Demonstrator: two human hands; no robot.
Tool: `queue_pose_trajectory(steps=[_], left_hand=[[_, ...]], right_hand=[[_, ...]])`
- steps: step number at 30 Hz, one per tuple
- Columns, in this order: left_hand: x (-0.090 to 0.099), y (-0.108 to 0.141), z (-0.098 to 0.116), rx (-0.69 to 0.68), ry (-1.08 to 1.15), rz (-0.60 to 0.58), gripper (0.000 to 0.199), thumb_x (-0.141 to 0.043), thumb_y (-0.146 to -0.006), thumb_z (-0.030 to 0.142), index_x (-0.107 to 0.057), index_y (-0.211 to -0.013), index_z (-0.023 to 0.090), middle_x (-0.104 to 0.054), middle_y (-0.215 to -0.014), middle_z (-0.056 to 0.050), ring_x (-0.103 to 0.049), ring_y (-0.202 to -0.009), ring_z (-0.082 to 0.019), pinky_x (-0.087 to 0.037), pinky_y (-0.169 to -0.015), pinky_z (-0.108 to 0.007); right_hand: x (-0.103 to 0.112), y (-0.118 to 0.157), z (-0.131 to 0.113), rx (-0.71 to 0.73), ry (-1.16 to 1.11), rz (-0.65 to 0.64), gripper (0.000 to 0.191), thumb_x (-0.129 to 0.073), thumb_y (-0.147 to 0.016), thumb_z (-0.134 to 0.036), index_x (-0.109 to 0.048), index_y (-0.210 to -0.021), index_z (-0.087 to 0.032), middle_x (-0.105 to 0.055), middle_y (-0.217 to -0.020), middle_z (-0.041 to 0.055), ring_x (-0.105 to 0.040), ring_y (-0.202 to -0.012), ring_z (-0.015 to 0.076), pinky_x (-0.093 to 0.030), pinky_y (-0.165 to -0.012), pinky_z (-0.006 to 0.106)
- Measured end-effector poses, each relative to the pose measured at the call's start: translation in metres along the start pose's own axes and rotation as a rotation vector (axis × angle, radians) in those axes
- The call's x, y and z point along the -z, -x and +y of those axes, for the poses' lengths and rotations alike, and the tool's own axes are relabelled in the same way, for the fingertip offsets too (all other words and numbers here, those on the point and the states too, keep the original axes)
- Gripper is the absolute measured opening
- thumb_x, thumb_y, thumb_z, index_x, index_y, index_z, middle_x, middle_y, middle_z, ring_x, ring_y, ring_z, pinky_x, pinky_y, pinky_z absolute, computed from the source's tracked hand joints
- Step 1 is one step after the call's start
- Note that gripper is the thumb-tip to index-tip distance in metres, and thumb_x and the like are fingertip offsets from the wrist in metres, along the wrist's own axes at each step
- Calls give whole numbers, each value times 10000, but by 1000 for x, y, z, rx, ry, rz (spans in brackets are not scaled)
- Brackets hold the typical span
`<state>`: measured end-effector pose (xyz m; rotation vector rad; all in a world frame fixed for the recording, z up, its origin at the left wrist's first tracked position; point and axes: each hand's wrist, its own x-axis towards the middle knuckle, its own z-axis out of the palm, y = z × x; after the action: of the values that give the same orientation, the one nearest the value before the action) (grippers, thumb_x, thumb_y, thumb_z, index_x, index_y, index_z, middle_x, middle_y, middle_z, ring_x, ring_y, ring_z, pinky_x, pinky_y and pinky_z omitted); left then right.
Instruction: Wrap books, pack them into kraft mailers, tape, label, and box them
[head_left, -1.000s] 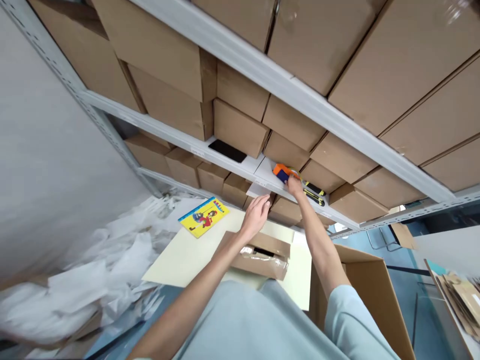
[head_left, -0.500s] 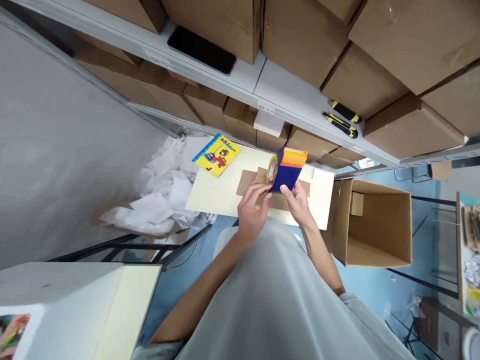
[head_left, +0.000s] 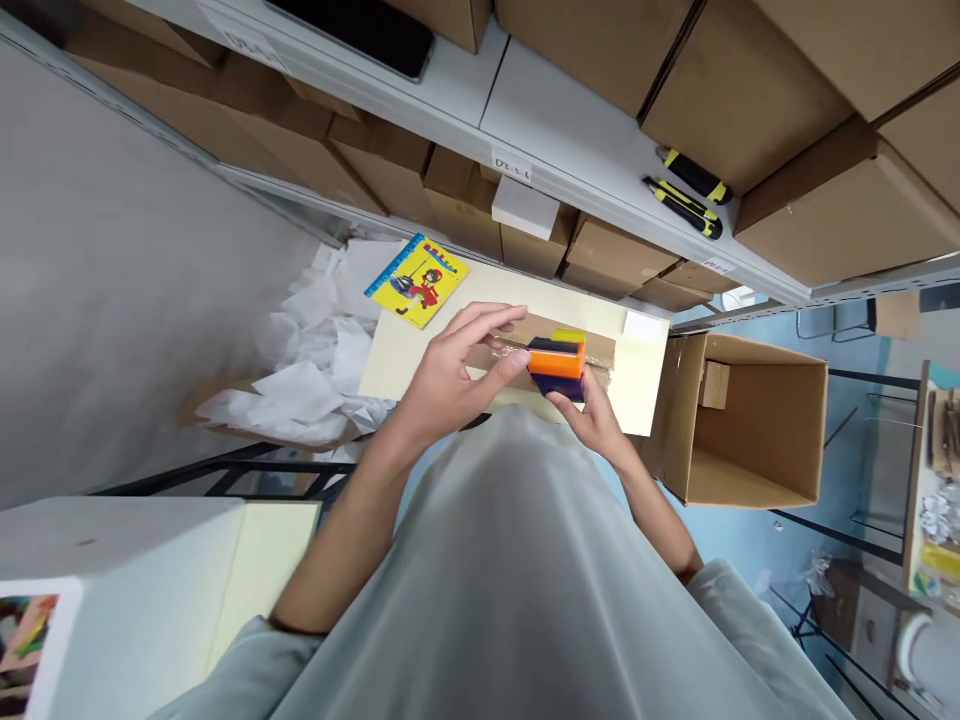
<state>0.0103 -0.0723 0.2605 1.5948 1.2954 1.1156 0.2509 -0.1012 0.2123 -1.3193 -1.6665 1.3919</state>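
Observation:
My right hand (head_left: pixel 596 415) is closed round the blue and orange tape dispenser (head_left: pixel 556 362), low over the pale table (head_left: pixel 637 385). My left hand (head_left: pixel 461 370) is at the dispenser's left side, fingers stretched and thumb apart from them, the thumb tip close to its edge. Something clear and shiny shows between that thumb and the fingers, too small to make out. Brown cardboard (head_left: pixel 600 350) lies beneath, partly hidden by the hands and dispenser. A yellow illustrated booklet (head_left: pixel 417 280) lies at the table's back left.
An open cardboard box (head_left: pixel 757 430) stands right of the table. White crumpled paper (head_left: pixel 307 370) is piled at the left. Above the table's back edge runs a grey shelf (head_left: pixel 570 135) with boxes, a black phone (head_left: pixel 360 30) and yellow-black cutters (head_left: pixel 686 205).
The dispenser has tilted, its orange side now facing up. My left hand has risen and moved left off it, its fingers spreading. The view has shifted, with the shelf nearer.

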Motion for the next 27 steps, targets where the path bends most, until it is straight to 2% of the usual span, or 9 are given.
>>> queue_pose_trajectory(steps=[4,9,14,19,23,27], left_hand=[[7,-7,22,-41,-54,-129,409,-661,-1060,501,-767,-1361,246,-762,-1289,-104,-712,-1235,-262,-630,-1095,-444],[3,-6,30,-68,-69,-186,341,-671,-1053,507,-822,-1245,270,-795,-1151,-75,-744,-1105,-242,-662,-1038,-443],[2,-9,30,-32,-4,-202,318,-709,-1021,547,-858,-1102,278,-796,-1049,-73,-746,-1036,-258,-676,-952,-440],[-1,-8,32,-72,-31,-210,266,-672,-1052,478,-844,-999,282,-792,-1032,-52,-750,-999,-248,-646,-994,-459],[-6,-4,39,-67,-79,-188,269,-630,-1072,461,-805,-997,271,-790,-1032,-50,-743,-1021,-248,-631,-1024,-454],[-9,-1,43,-92,-123,-158,275,-592,-1094,439,-775,-1007,252,-788,-994,-45,-737,-984,-229,-631,-990,-419]], right_hand=[[18,10,0,56,203,-49,511,-652,-1073,-598,-588,-1439,-247,-779,-1233,130,-780,-1105,309,-662,-995,491],[35,17,0,152,381,-62,407,-639,-1092,-535,-605,-1359,-230,-754,-1143,129,-750,-1022,309,-656,-903,481],[50,21,2,291,513,-61,244,-613,-1110,-431,-601,-1260,-239,-727,-1079,117,-715,-1006,305,-643,-879,481],[56,24,-3,397,530,-75,155,-623,-1096,-333,-587,-1214,-238,-731,-1079,126,-711,-1058,322,-627,-923,495],[58,27,-7,399,546,-83,126,-608,-1098,-315,-593,-1192,-233,-730,-1059,128,-704,-1052,318,-626,-902,495],[60,30,-9,410,551,-80,141,-616,-1088,-295,-596,-1213,-234,-734,-1059,132,-707,-1065,327,-625,-918,510]])
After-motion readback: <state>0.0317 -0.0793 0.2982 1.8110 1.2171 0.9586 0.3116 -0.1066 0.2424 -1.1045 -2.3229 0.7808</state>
